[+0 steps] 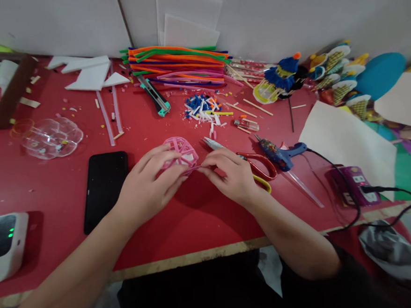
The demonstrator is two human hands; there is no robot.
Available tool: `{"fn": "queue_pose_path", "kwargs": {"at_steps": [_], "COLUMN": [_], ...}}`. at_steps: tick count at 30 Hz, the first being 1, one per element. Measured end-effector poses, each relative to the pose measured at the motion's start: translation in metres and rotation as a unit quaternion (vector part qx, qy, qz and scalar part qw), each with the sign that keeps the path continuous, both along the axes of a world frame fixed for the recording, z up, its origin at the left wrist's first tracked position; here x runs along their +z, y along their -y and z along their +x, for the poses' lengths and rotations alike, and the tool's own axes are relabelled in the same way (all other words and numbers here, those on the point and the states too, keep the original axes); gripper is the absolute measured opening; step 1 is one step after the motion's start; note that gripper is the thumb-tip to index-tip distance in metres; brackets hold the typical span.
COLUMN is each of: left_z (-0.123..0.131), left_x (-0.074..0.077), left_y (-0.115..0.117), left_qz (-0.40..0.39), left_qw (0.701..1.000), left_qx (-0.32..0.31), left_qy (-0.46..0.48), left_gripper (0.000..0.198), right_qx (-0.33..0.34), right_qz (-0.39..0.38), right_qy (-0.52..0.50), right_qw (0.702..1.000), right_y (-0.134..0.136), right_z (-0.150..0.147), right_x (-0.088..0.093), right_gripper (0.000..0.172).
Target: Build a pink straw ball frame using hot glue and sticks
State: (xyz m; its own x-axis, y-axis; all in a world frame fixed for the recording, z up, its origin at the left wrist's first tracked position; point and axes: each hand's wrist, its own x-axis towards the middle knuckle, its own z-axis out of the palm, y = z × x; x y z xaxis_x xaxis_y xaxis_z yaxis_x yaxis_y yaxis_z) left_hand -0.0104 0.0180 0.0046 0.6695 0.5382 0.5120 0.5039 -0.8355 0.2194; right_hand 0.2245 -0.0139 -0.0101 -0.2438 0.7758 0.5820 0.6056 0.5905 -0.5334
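Observation:
Between my hands is a small pink basket-like frame (180,148) of thin strips, with a white piece showing inside. My left hand (151,179) is closed round its left and near side. At its lower right edge, my right hand (228,171) pinches the end of a thin pink strip (195,169) that runs to the frame. Scissors with red and yellow handles (264,165) lie partly beneath my right hand, blades pointing up-left. A black phone (105,187) rests just left of my left hand.
A blue glue gun (279,153) lies right, its cord by a purple power socket (355,185). Coloured foam strips (181,64), a utility knife (155,95) and scraps (204,107) are behind. A clear flower-shaped tray (54,138) is left; small decorated figures (281,78) stand back right.

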Motion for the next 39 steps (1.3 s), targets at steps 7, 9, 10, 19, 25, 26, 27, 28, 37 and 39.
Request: {"fn": "queue_pose_path", "kwargs": {"at_steps": [7,9,10,19,25,26,27,28,37,39], "left_z": [0.004,0.0044,0.0047,0.0065,0.0073,0.0073,0.0071,0.0069,0.0085,0.0084], "left_x": [0.0001,-0.0005,-0.0008,-0.0002,-0.0028,-0.0033,-0.0036,-0.0037,0.0004,0.0005], "left_y": [0.0038,0.0035,0.0034,0.0031,0.003,0.0029,0.0027,0.0025,0.0007,0.0008], "left_qz": [0.005,-0.011,-0.017,-0.009,-0.009,-0.011,-0.012,-0.013,-0.037,-0.036], "left_qw": [0.999,0.999,0.998,0.998,0.998,0.998,0.998,0.998,0.997,0.997], "left_qx": [0.023,0.027,0.03,0.022,0.025,0.027,0.028,0.027,0.021,0.02], "left_qy": [0.034,0.041,0.043,0.053,0.06,0.06,0.061,0.061,0.058,0.063], "left_gripper": [0.014,0.012,0.012,0.013,0.013,0.013,0.012,0.012,0.011,0.011], "right_qx": [-0.007,-0.01,-0.013,-0.019,-0.053,-0.056,-0.058,-0.058,-0.054,-0.051], "right_qz": [-0.006,-0.008,-0.009,-0.04,-0.052,-0.05,-0.045,-0.039,-0.029,-0.022], "right_qy": [-0.009,-0.01,-0.011,-0.034,-0.044,-0.044,-0.044,-0.045,-0.044,-0.038], "right_qw": [1.0,1.0,1.0,0.998,0.996,0.996,0.996,0.997,0.997,0.998], "right_y": [0.0011,0.0008,0.0006,-0.0001,-0.0026,-0.003,-0.0033,-0.0036,-0.0054,-0.0066], "right_z": [-0.003,-0.0031,-0.0032,-0.0037,-0.0035,-0.0035,-0.0036,-0.0037,-0.0033,-0.0028], "right_x": [0.0009,0.0012,0.0012,0.0008,-0.0002,-0.0005,-0.0007,-0.001,-0.0041,-0.0051], "right_gripper": [0.01,0.01,0.009,0.007,0.001,0.001,0.002,0.003,0.015,0.022]}}
